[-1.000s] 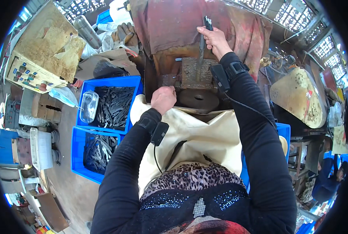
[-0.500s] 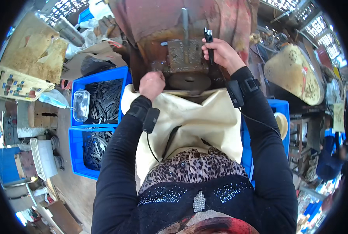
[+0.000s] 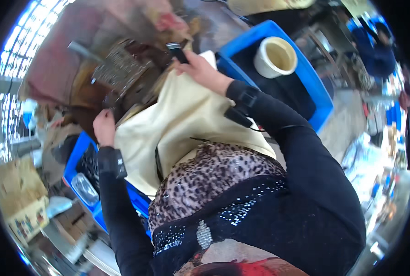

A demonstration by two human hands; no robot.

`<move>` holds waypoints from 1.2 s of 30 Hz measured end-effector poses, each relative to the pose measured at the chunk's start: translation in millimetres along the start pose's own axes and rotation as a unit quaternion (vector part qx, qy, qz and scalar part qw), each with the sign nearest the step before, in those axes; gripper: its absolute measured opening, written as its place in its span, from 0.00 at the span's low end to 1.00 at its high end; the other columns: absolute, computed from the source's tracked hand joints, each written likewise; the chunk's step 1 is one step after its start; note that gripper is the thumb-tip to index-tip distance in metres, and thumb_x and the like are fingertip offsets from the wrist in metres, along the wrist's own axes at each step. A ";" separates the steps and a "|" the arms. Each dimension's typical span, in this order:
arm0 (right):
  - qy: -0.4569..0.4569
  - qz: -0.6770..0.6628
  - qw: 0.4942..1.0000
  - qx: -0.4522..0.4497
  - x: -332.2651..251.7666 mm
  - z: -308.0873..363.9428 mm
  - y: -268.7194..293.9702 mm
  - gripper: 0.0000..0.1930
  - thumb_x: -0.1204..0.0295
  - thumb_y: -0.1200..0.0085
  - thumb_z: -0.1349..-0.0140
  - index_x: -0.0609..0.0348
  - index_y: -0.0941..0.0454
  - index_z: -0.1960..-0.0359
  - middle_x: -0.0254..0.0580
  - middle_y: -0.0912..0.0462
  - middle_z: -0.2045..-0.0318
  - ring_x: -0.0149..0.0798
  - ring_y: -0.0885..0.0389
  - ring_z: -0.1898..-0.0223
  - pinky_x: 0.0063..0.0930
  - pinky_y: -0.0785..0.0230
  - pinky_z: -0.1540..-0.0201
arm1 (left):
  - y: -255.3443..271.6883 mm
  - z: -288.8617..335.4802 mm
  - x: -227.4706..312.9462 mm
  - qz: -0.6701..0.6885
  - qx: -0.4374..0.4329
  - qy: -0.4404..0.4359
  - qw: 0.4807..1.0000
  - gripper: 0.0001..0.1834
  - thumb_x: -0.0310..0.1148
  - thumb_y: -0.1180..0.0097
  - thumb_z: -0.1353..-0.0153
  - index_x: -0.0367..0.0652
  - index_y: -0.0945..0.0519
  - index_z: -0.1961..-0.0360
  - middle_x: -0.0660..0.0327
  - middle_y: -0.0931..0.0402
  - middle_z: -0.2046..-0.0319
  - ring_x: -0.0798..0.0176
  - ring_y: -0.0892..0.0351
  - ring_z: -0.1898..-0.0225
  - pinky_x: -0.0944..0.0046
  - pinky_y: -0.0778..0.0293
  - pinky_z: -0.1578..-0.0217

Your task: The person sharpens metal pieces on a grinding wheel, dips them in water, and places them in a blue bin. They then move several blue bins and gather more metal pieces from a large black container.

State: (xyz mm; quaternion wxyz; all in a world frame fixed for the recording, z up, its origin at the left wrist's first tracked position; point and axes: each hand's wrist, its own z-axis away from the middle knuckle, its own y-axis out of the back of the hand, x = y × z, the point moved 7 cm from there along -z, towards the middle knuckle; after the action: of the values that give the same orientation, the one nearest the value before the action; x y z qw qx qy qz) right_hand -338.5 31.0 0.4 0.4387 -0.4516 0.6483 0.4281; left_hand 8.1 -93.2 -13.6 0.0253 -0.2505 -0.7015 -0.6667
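No words, numbers, labels or signs can be read. At the lower left of the frame, the cream panel (image 3: 28,221) of a box carries small dark and coloured spots, too blurred to tell whether any is lettering. Left of centre, a black wrist strap (image 3: 109,162) bears a tiny pale mark, illegible. Toward the right edge, pale bluish wrapping (image 3: 363,156) shows only smeared patches.

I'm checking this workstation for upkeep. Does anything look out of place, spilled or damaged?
The reddish cloth draped behind the rough block looks blotchy and stained, perhaps just from use. No clear spill shows, though blur hides detail.
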 end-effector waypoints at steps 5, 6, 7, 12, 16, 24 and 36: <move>-0.014 -0.066 0.998 0.004 5.0 0.9 2.1 0.10 0.79 0.54 0.37 0.63 0.32 0.55 0.38 0.24 0.69 0.32 0.20 0.67 0.27 0.28 0.60 | -11.9 -3.0 -18.4 0.078 -0.050 0.051 0.994 0.14 0.34 0.50 0.41 0.37 0.18 0.62 0.49 0.19 0.72 0.53 0.19 0.69 0.58 0.26 0.66; -0.020 -0.091 0.996 0.005 4.1 0.0 1.7 0.10 0.80 0.54 0.37 0.63 0.32 0.55 0.38 0.24 0.69 0.32 0.21 0.68 0.27 0.28 0.61 | -12.5 -3.7 -19.1 0.062 -0.054 0.045 0.996 0.14 0.34 0.50 0.41 0.37 0.18 0.62 0.49 0.19 0.72 0.53 0.19 0.69 0.58 0.26 0.66; -0.031 -0.110 0.993 0.016 3.8 -1.0 3.3 0.09 0.80 0.54 0.37 0.62 0.32 0.55 0.37 0.25 0.70 0.31 0.22 0.70 0.26 0.29 0.63 | -13.2 -4.6 -21.1 0.077 -0.058 0.054 0.994 0.13 0.33 0.50 0.41 0.37 0.18 0.61 0.49 0.19 0.72 0.54 0.19 0.69 0.59 0.26 0.66; -0.099 -0.184 0.968 0.139 4.9 4.8 36.0 0.05 0.80 0.55 0.37 0.61 0.32 0.60 0.35 0.28 0.74 0.28 0.27 0.76 0.22 0.32 0.73 | -17.1 -5.4 -25.0 0.129 -0.096 0.081 0.984 0.13 0.31 0.49 0.39 0.34 0.19 0.61 0.55 0.19 0.74 0.64 0.20 0.72 0.64 0.26 0.70; -0.166 -0.153 0.957 0.181 6.5 38.7 74.8 0.06 0.73 0.52 0.37 0.63 0.31 0.67 0.35 0.28 0.78 0.27 0.29 0.80 0.23 0.35 0.78 | -18.9 -6.5 -25.3 0.120 -0.111 0.096 0.982 0.12 0.30 0.49 0.39 0.35 0.18 0.60 0.60 0.20 0.76 0.68 0.23 0.74 0.68 0.27 0.71; -0.319 -0.016 0.926 0.203 27.6 149.3 158.6 0.10 0.65 0.47 0.39 0.58 0.29 0.70 0.32 0.28 0.78 0.24 0.33 0.81 0.20 0.38 0.80 | -16.4 -6.2 -30.6 0.116 -0.122 0.071 0.983 0.12 0.30 0.49 0.37 0.33 0.20 0.58 0.58 0.19 0.71 0.69 0.23 0.73 0.69 0.27 0.69; -0.526 0.470 0.708 -0.039 70.7 276.3 279.0 0.13 0.74 0.54 0.48 0.64 0.17 0.65 0.57 0.18 0.63 0.55 0.19 0.58 0.42 0.27 0.58 | -15.2 -7.6 -30.3 0.130 -0.146 0.044 0.980 0.11 0.28 0.47 0.40 0.33 0.18 0.60 0.59 0.18 0.67 0.69 0.23 0.66 0.70 0.28 0.62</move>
State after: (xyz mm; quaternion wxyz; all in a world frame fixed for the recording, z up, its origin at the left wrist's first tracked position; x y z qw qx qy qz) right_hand -571.1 341.9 -91.5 0.4324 0.1934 0.4242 0.7718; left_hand 26.4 -109.8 -38.0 0.1054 -0.3108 -0.5561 -0.7636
